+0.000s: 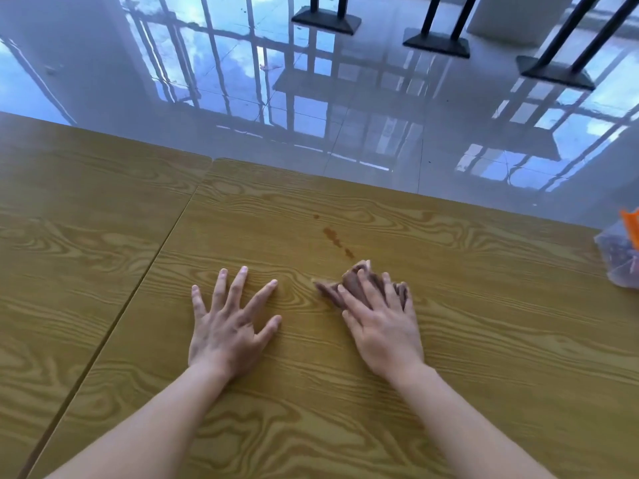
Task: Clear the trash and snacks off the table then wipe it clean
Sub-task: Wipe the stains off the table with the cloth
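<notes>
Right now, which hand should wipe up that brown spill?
The right hand. It already presses the brown cloth on the table, just below the spill. The left hand lies flat and empty, farther away.

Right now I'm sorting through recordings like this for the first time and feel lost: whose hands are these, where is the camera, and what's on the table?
There is no machine here. A person wears one wide-angle camera on the head, looking forward and down, so you see their own bare arms reaching out. The left hand lies flat with fingers spread on the wooden table, holding nothing. The right hand presses a crumpled brown cloth onto the tabletop. Just beyond the cloth runs a trail of brown stains, not yet wiped. At the far right edge sits a clear plastic bag with something orange in it; its contents are too cut off to identify. Behind the table is a shiny tiled floor reflecting windows.
</notes>
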